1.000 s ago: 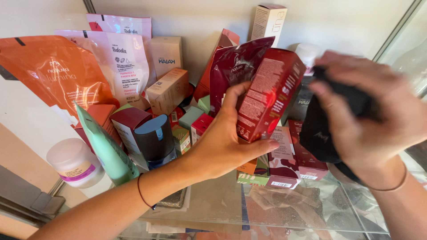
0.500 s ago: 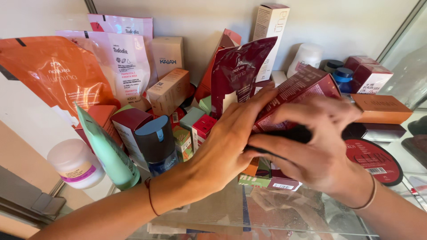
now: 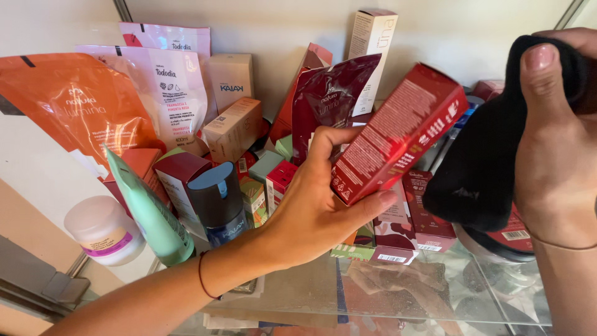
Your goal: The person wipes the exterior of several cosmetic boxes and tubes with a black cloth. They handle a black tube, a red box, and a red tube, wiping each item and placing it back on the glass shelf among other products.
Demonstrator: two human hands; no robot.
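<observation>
An orange pouch (image 3: 74, 106), a white jar (image 3: 104, 229), a green tube (image 3: 149, 208) and a dark bottle (image 3: 217, 202) crowd the glass shelf (image 3: 298, 292). The left hand (image 3: 308, 208) has its grip clamped on a long red box (image 3: 398, 134), tilted above small cartons. The right hand (image 3: 553, 143) squeezes a black cloth (image 3: 485, 168).

It's a glass shelf (image 3: 435, 292) against a pale wall, and it's packed. Using the green tube (image 3: 152, 214) as the landmark: a white jar (image 3: 102, 229) sits just left of it, an orange pouch (image 3: 74, 102) leans behind it, a dark blue bottle (image 3: 217, 199) stands just to its right. Farther right there's a jumble of small boxes, with a maroon box (image 3: 429, 214) near the shelf's front edge. Two pink pouches (image 3: 171, 81) lean at the back.
</observation>
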